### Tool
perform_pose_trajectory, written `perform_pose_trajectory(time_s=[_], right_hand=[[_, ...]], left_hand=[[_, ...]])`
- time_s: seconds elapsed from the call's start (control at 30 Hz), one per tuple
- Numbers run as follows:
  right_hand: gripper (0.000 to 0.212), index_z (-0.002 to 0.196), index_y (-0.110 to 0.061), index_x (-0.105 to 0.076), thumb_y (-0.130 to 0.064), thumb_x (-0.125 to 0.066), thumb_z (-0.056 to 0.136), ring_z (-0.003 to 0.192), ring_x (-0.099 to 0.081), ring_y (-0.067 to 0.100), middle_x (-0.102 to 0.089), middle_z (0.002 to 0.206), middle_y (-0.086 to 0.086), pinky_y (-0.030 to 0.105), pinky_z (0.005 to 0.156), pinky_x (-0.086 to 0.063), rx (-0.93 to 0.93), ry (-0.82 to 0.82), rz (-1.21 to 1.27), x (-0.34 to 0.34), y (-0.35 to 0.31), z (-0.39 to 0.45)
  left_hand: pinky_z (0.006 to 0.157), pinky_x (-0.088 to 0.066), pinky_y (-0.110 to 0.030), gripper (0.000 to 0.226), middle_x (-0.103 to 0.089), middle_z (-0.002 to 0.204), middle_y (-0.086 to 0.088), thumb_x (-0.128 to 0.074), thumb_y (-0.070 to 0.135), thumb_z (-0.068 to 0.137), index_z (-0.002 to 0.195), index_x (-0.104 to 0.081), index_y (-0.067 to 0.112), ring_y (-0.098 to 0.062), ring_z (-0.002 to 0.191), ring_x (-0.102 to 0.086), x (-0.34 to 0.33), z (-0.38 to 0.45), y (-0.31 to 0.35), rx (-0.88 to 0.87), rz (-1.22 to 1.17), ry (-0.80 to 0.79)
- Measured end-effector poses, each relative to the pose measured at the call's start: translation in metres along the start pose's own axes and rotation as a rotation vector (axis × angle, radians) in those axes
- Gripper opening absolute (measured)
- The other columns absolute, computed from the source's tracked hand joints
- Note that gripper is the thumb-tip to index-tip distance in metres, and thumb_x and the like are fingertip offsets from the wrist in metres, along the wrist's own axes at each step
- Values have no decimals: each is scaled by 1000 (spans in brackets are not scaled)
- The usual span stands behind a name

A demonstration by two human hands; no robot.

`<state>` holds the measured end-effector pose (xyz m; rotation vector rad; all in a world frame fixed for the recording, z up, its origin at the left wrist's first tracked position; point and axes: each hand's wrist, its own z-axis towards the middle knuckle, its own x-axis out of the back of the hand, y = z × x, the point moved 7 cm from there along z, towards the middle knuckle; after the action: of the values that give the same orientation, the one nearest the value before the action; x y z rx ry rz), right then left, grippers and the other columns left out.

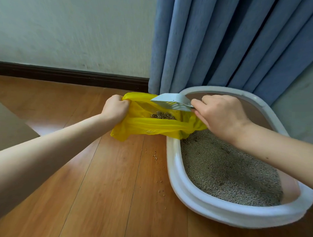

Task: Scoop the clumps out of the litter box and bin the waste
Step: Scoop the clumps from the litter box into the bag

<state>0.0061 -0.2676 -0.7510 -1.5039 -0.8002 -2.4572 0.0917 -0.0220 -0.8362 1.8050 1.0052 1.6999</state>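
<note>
A white oval litter box [173, 165] holding grey litter [225, 168] sits on the wooden floor at the right. A yellow plastic bag [151, 125] lies open beside its far left rim, one edge draped over the rim. My left hand [115, 108] grips the bag's left edge and holds the mouth open. My right hand [222, 115] holds the handle of a white slotted scoop [172, 101], turned over above the bag's mouth. A brownish clump of litter [163, 116] lies inside the bag under the scoop.
Spilled litter grains [155, 156] dot the floor left of the box. Blue curtains [227, 44] hang right behind the box and bag. A pale wall with a dark skirting board [69, 75] runs at the back left. A flat beige object [6, 124] lies at the left edge.
</note>
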Motion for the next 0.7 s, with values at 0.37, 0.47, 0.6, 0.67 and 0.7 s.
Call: perform_pose_trajectory(time_s=[0.37,0.47,0.6,0.67,0.7], right_hand=[[20,89,-22,-70,-38,-59,91,49,-43,11,-60,63,-3,25,48,-30,-795,-233,939,-41,61,-35],[30,95,-9,-68,-38,-66,86,53,-42,12,-51,65,-1,25,49,-33,-1025,-223,1200,-66,65,-45],[52,97,-18,-57,-51,-80,64,68,-62,15,-63,85,0,26,49,-46,-1085,-268,1171,-95,62,-38],[66,116,-15,-56,-45,-84,64,79,-67,14,-65,102,4,22,48,-51,-1145,-327,1208,-111,54,-37],[68,121,-13,-53,-38,-84,67,82,-67,15,-62,107,5,20,46,-52,-1180,-352,1250,-119,48,-37]], left_hand=[[53,-33,-29,20,-44,71,-5,-38,12,92,83,-54,4,-20,66,-43,-1,6,-5,-21,26,-1],[52,-33,-29,21,-43,70,-4,-38,11,92,77,-52,7,-19,63,-41,-2,7,-5,-21,31,2],[51,-33,-28,22,-44,70,-3,-38,12,92,76,-52,9,-18,63,-42,-2,8,-5,-23,23,5],[52,-35,-29,20,-46,73,-4,-38,13,93,86,-56,5,-18,65,-44,-2,8,-5,-12,15,3],[52,-36,-29,21,-47,74,-4,-38,13,93,89,-57,4,-17,65,-45,-2,8,-6,-8,15,1]])
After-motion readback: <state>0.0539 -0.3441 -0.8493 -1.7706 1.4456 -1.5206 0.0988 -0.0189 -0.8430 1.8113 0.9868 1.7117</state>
